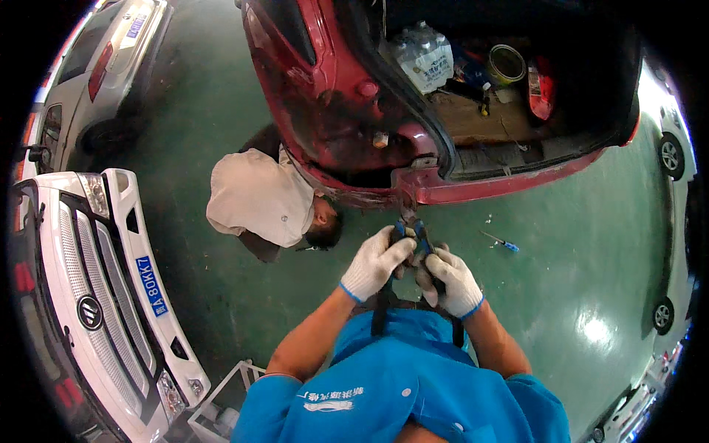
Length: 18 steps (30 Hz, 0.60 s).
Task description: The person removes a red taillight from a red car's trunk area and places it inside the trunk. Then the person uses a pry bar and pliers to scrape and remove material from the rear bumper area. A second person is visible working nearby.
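In white knit work gloves with blue cuffs, my left hand [377,263] and my right hand [454,280] each close around one handle of blue-and-black pliers [408,218]. The handles stand apart. Pointing away from me, the jaws meet the lower rear corner of a red car body [473,190]. Whether they grip the metal there I cannot make out. Around that corner the red panel [343,125] is scuffed and darkened, and its lamp opening is bare.
Left of the corner, a co-worker in a beige top [262,196] crouches low against the car. A blue-handled screwdriver [502,241] lies on the green floor at right. The open trunk holds bottles [425,55] and a round can [507,65]. A white vehicle front [103,295] stands at left.
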### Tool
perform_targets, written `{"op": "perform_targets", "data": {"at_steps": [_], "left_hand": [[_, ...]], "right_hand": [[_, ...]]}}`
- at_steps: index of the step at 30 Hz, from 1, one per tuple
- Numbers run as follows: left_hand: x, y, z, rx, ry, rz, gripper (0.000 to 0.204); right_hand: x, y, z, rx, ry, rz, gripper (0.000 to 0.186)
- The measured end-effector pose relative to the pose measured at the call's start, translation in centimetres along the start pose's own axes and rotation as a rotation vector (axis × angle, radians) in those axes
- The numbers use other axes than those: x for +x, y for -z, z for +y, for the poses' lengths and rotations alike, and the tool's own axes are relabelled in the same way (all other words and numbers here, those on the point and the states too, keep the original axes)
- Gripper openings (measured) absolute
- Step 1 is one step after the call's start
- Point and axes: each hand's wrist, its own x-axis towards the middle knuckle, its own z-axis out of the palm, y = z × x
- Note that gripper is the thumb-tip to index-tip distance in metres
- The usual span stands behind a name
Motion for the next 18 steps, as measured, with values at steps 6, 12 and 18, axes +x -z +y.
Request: {"op": "perform_targets", "data": {"at_steps": [6,12,18], "left_hand": [[1.4,0.9,3.8,0.372,-0.074,0.192,0.046],[4.7,2.6,5.3,0.432,-0.127,0.464,0.050],[7.4,3.7,8.3,0.280,-0.041,0.376,0.043]], "right_hand": [[4.5,0.8,-3.6,-0.025,-0.338,-0.115,0.040],[9.7,0.8,-5.6,0.078,-0.166,-0.264,0.047],[12.7,1.9,-4.0,0.107,0.225,-0.363,0.052]]}}
